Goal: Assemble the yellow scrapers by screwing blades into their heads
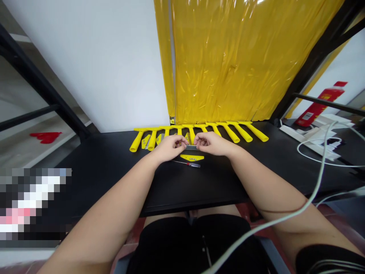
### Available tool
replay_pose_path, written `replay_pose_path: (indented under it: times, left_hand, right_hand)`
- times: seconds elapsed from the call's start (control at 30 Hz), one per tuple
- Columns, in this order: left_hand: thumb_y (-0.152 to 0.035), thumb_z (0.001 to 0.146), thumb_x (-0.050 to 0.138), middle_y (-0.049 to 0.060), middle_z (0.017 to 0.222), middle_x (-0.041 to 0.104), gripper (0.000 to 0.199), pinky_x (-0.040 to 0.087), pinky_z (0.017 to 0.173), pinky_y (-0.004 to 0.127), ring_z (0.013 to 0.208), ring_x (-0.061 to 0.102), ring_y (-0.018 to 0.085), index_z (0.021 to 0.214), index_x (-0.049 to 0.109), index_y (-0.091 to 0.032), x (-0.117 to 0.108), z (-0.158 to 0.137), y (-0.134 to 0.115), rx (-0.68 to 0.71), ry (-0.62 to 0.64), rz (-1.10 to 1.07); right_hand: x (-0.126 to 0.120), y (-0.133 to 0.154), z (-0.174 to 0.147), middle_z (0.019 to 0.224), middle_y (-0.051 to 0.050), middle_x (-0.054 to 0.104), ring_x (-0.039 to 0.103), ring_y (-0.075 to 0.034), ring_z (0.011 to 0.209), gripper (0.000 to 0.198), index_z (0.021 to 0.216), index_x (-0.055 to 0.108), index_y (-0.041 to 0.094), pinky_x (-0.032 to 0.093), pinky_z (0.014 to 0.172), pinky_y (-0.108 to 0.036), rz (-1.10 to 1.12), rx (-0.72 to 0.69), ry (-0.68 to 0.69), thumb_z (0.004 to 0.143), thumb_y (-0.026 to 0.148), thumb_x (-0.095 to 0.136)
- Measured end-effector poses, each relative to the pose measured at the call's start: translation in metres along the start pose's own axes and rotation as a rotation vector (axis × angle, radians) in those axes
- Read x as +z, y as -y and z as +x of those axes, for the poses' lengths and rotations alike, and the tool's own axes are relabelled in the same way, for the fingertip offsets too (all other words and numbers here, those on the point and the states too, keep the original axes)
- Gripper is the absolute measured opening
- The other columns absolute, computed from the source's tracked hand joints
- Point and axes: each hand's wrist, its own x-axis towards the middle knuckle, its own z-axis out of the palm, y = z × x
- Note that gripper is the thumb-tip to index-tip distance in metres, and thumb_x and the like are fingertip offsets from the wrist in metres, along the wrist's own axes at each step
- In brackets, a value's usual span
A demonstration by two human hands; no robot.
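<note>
Your left hand [172,147] and right hand [209,144] pinch the strip [192,147] near its two ends, just beyond the plate [192,157] and short of the handles [232,134]. If one pinch slackens, the strip could drop or twist; its edge, if sharp, might nick you. Handles crowd the far side; more room lies toward you, where the table [182,188] runs to its front edge.

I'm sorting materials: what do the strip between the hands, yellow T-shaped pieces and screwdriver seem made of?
The strip is probably metal: thin, grey, satin-looking. The yellow T-shaped pieces suggest moulded plastic: even colour, soft sheen. The screwdriver likely has a metal shaft and glassy-looking plastic handle.
</note>
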Motion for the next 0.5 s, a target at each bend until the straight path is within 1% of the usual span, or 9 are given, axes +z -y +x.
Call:
replay_pose_path:
  times: [0.07,0.13,0.23,0.3,0.4,0.5]
  left_hand:
    - [-0.029,0.087,0.062,0.005,0.095,0.076,0.02,0.052,0.074,0.03,0.08,0.066,0.017,0.099,0.075,-0.018,-0.001,0.0,0.0,-0.011,-0.005,-0.029]
    - [-0.029,0.086,0.063,0.005,0.091,0.075,0.02,0.052,0.073,0.031,0.077,0.065,0.017,0.098,0.075,-0.018,-0.003,0.0,0.0,-0.025,-0.002,-0.054]
    - [-0.029,0.084,0.064,0.004,0.085,0.074,0.018,0.052,0.071,0.031,0.073,0.065,0.017,0.094,0.074,-0.018,-0.008,0.0,0.001,-0.053,-0.005,-0.058]
    - [-0.028,0.082,0.065,0.004,0.086,0.074,0.016,0.052,0.072,0.031,0.075,0.065,0.017,0.092,0.074,-0.019,-0.012,-0.001,0.003,-0.073,-0.025,-0.051]
    - [-0.026,0.079,0.064,0.003,0.085,0.075,0.017,0.052,0.072,0.031,0.074,0.066,0.017,0.091,0.073,-0.019,-0.018,0.0,0.009,-0.109,-0.047,-0.021]
    - [-0.024,0.077,0.063,0.002,0.083,0.075,0.017,0.053,0.072,0.031,0.074,0.066,0.018,0.09,0.073,-0.02,-0.023,0.0,0.015,-0.122,-0.056,0.03]
  right_hand:
    - [-0.001,0.0,0.0,0.09,-0.004,0.071,0.064,-0.014,0.078,0.021,0.105,0.069,0.014,0.051,0.074,-0.027,-0.014,0.029,0.028,0.084,0.014,0.064]
    - [-0.002,0.0,0.0,0.093,-0.005,0.073,0.065,-0.014,0.079,0.023,0.107,0.07,0.014,0.051,0.074,-0.027,-0.057,0.078,0.06,0.085,0.015,0.065]
    - [-0.006,0.003,-0.003,0.093,-0.005,0.074,0.065,-0.014,0.077,0.02,0.104,0.069,0.015,0.05,0.072,-0.026,-0.135,0.147,0.072,0.084,0.016,0.068]
    - [-0.007,0.004,-0.004,0.093,-0.005,0.075,0.064,-0.014,0.075,0.019,0.102,0.068,0.015,0.049,0.07,-0.026,-0.155,0.188,0.07,0.083,0.017,0.071]
    - [-0.004,0.002,-0.004,0.092,-0.005,0.075,0.067,-0.015,0.078,0.023,0.101,0.066,0.016,0.051,0.071,-0.026,-0.103,0.217,0.13,0.08,0.02,0.075]
    - [0.001,0.001,-0.002,0.091,-0.003,0.074,0.068,-0.015,0.079,0.028,0.101,0.067,0.017,0.051,0.072,-0.026,-0.054,0.193,0.226,0.077,0.023,0.08]
